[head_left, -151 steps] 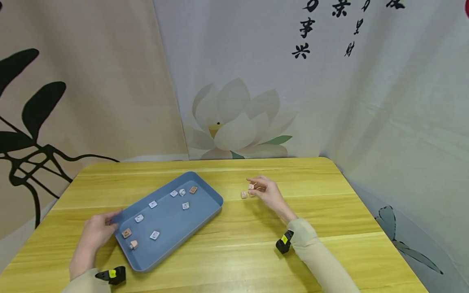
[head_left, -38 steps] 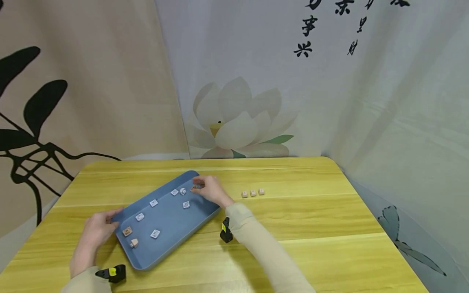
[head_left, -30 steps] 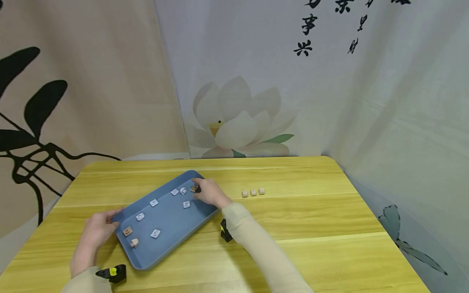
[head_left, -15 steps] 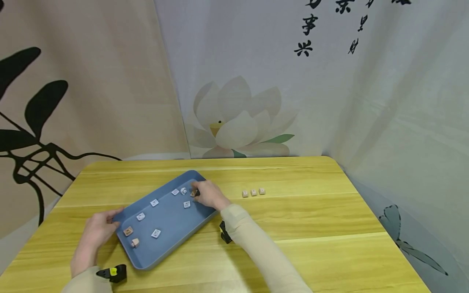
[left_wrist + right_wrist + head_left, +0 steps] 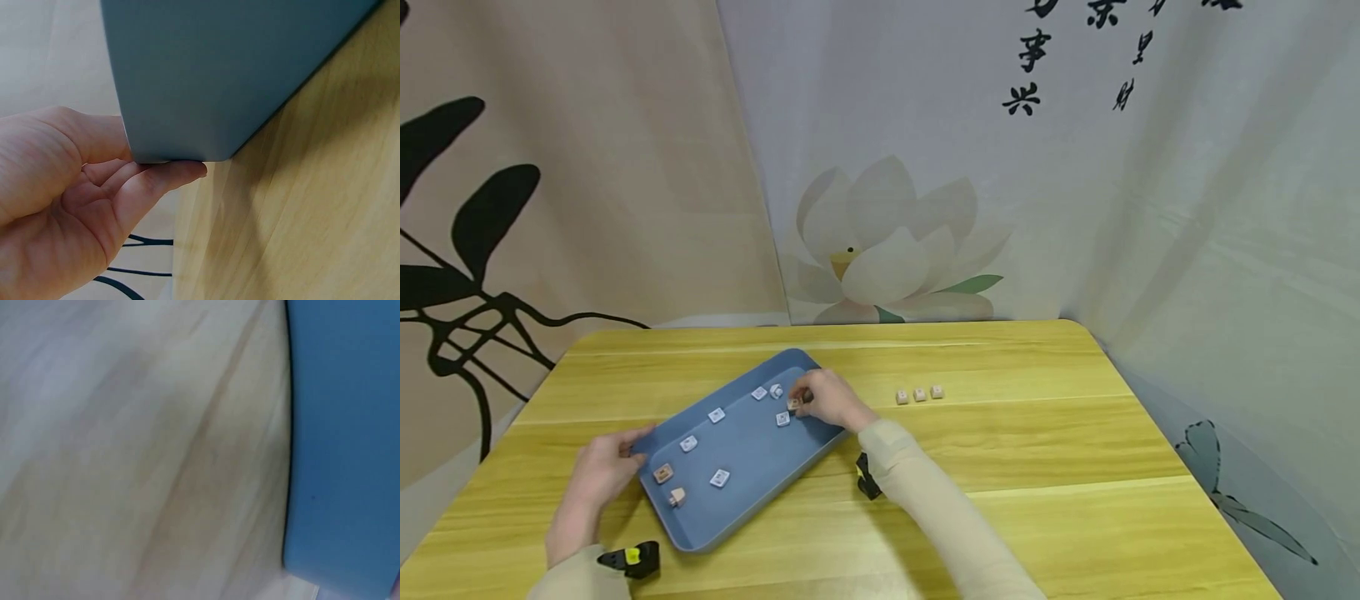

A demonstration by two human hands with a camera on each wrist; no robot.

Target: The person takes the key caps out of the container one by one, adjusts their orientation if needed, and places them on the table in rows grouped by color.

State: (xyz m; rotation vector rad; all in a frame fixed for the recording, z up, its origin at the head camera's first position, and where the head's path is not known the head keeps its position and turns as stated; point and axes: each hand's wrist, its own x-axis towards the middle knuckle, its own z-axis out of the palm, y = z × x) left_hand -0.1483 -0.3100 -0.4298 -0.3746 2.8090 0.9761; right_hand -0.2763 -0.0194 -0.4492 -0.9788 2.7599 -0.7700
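Head: right hand [image 5: 827,397] pinches cube [image 5: 793,404] | right wrist: mostly tray [image 5: 344,444], table [image 5: 156,456]

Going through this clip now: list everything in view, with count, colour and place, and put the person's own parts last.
Tray: one, blue, on the table's left half
White blocks: six, small, spread in the tray
Tan blocks: two, one at the tray's near left, one in the right hand's fingers
Beige block: one, tray's near left corner
Pale beige cubes: three, in a row right of the tray
Table: one, yellowish wood, beneath everything
Backdrop: pale fabric, behind, printed with a lotus, leaves and black characters
Wrist cameras: two, black and yellow, one per wrist
Sleeves: two, beige
Left hand: one, gripping the tray's left end
Right hand: one, over the tray's right part
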